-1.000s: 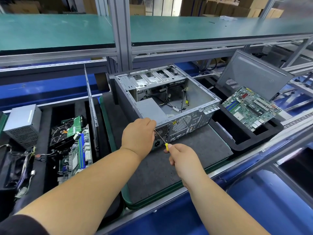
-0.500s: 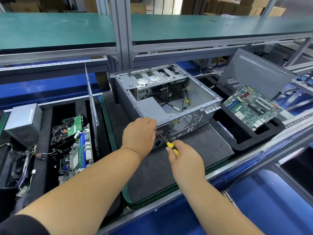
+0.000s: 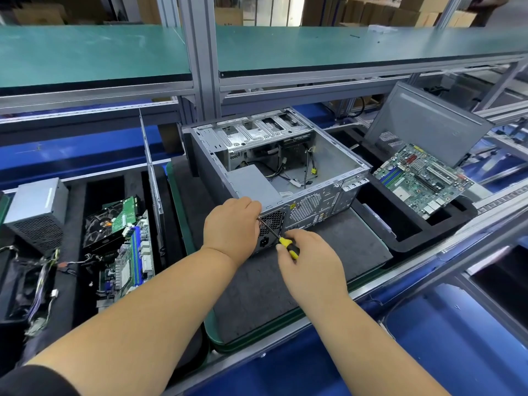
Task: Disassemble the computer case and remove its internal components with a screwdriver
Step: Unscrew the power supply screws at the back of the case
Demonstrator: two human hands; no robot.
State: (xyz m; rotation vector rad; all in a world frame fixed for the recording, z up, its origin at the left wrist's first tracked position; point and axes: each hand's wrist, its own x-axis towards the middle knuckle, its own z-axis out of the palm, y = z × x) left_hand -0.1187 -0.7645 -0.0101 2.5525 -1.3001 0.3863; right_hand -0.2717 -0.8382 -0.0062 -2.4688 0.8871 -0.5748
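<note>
Open case at frame centre on grey mat. Right hand gripping yellow screwdriver, tip at case's rear panel; left hand curled against same panel. Motherboard at right.

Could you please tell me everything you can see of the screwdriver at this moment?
The screwdriver has a yellow and black handle and a thin dark metal shaft. It lies slanted, tip up and to the left, at the rear panel of the computer case near the power supply grille. The right hand grips its handle; the left hand is at the tip, which it hides.
</note>
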